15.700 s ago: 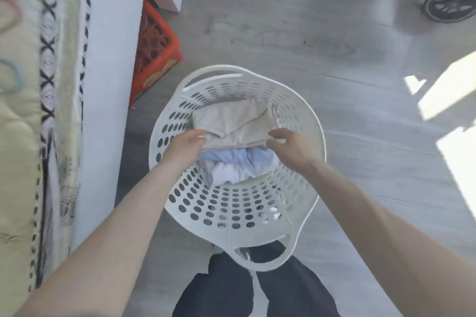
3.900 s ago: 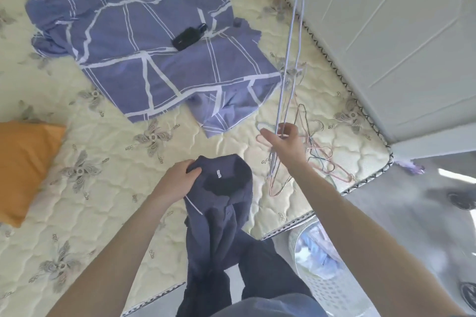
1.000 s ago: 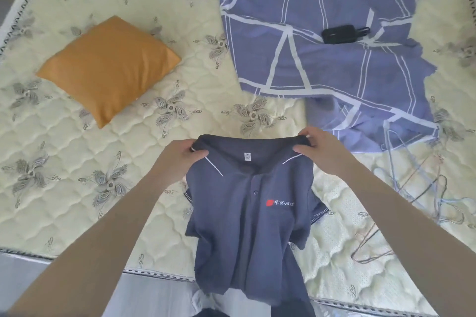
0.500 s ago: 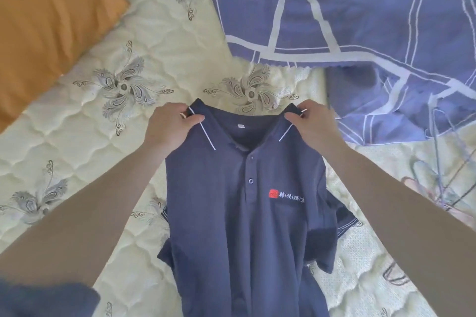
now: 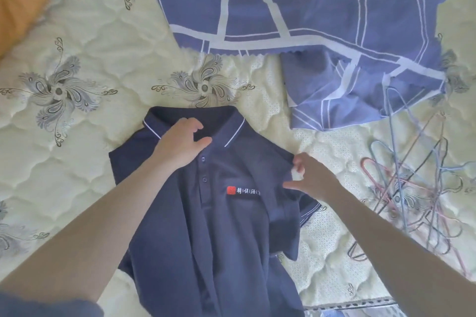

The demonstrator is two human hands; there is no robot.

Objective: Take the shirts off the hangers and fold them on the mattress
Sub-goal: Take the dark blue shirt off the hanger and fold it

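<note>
On the mattress [image 5: 77,175], left hand [image 5: 180,148] presses the shirt [image 5: 231,239] collar; right hand [image 5: 313,180] seemingly pinches its shoulder edge.

Only print in view is a chest logo on the dark navy polo shirt [image 5: 219,226], just right of the button placket [image 5: 204,183]. First comes a small red square stamp [image 5: 231,190]; the marks inside it are too small to read. Next is a row of white Chinese characters [image 5: 248,191] split by thin vertical bars. They are blurred, possibly 韩 | 俱 | 酒, and the last one is cut off by a fold in the fabric.
</note>
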